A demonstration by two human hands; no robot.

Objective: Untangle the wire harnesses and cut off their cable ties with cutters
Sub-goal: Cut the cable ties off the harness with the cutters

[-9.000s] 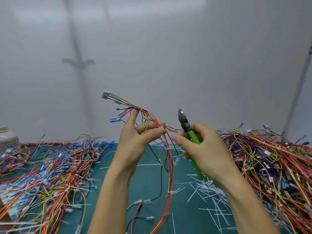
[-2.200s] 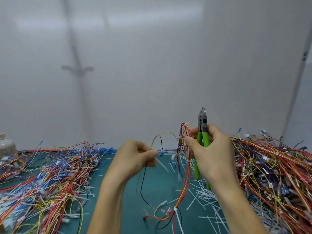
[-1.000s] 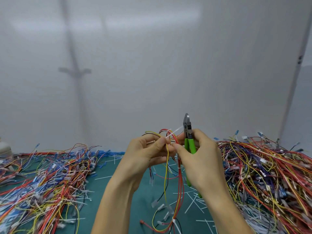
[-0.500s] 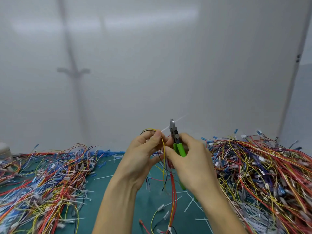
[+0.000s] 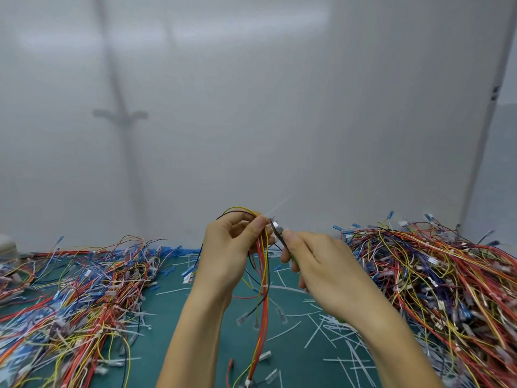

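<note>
Left hand (image 5: 228,256): fingers pinched on the top loop of the wire harness (image 5: 262,278).
Wire harness: hangs from that pinch, above the table (image 5: 195,348).
Right hand (image 5: 321,267): curled round the cutters (image 5: 277,230), just right of the harness.
Cutters: tips at the harness top, beside its cable tie (image 5: 275,212).

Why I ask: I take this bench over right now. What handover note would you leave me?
Left hand pinches the harness at its top bend; the wires hang toward the mat.
Right hand grips the cutters, head at the cable tie beside the left fingertips. I cannot tell whether it is cut.
Done: cut ties litter the mat.
Left: this tie, perhaps another lower down, then the left pile and the right pile. Which pile is finished is unclear.
</note>
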